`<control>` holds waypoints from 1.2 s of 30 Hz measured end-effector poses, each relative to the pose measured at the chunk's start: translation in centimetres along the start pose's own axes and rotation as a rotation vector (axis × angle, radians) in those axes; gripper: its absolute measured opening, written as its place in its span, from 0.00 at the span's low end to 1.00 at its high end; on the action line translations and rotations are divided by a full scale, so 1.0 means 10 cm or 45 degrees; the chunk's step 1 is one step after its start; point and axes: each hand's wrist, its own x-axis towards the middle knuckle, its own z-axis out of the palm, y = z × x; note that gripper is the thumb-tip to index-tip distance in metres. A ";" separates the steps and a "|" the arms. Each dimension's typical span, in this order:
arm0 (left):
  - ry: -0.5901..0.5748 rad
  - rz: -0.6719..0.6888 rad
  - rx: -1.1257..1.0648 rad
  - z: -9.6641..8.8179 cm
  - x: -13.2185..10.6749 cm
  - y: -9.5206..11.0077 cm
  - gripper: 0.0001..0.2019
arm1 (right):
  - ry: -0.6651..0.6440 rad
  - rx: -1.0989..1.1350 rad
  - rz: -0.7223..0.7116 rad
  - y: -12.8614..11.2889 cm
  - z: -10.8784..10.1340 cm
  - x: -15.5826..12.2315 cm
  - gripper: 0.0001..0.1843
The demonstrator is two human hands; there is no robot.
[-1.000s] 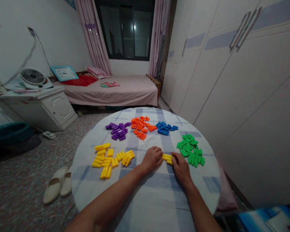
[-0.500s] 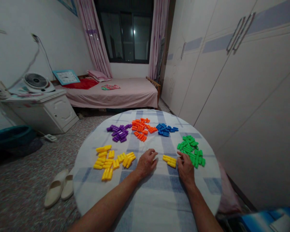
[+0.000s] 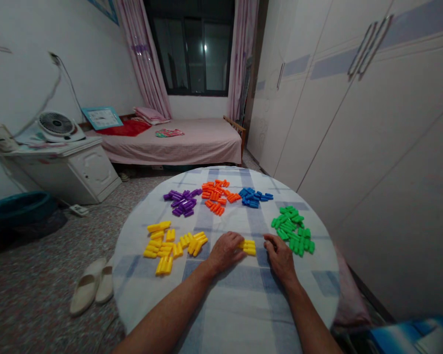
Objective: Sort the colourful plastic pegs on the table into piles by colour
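Observation:
At the middle of the round table, my left hand (image 3: 227, 251) has its fingers closed on the left end of a small group of yellow plastic building pieces (image 3: 249, 247). The fingers hide part of that group. To the right, my right hand (image 3: 280, 255) is open and holds nothing, its fingers loosely bent and pointing at the yellow pieces across a short gap. More yellow building pieces (image 3: 164, 249) lie spread out left of my left hand. A heap of green building pieces (image 3: 290, 223) is just beyond my right hand.
Purple pieces (image 3: 182, 202), orange pieces (image 3: 216, 194) and blue pieces (image 3: 253, 197) lie in separate heaps toward the table's far side. A checked cloth (image 3: 225, 314) covers the table. Beyond stands a bed (image 3: 192, 147); a wardrobe (image 3: 354, 147) lines the right side.
The small yellow group has shifted left, away from my right hand, and my left hand now grips its end. My right hand has moved slightly left and no longer touches it.

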 end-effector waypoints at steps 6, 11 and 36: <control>0.110 -0.164 0.101 -0.04 0.00 0.00 0.12 | -0.030 -0.008 0.015 0.00 -0.01 0.01 0.17; 0.281 -0.528 0.285 -0.09 0.00 -0.10 0.13 | -0.022 -0.013 0.033 -0.01 -0.02 0.01 0.17; 0.043 -0.027 -0.031 0.00 0.00 -0.02 0.09 | 0.062 -0.187 0.009 0.09 -0.05 0.00 0.16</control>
